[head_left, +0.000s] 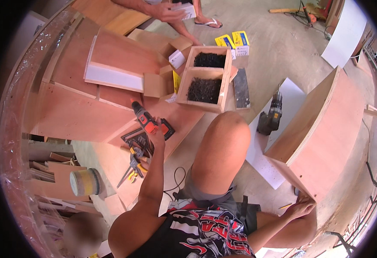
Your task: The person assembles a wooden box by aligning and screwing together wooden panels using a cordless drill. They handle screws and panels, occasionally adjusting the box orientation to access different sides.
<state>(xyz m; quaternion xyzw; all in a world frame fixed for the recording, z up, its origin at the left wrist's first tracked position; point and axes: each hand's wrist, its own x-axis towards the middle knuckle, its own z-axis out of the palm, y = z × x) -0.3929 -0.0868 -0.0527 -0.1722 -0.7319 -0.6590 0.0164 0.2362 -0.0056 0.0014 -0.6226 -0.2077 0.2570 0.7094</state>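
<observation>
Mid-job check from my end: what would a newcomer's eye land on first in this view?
Probably the orange-and-black drill in the left hand, left of centre. Next, the two-compartment wooden tray at upper centre, with piles of small dark hardware in both halves. Then the large wooden box on the right, its near lower corner beside the right hand.

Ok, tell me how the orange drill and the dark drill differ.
The orange drill is bright orange and black; the dark drill is mostly dark, with a small orange label. The orange drill is in the left hand, while the dark drill rests unheld on the white board. Both are pistol-shaped power drills.
</observation>
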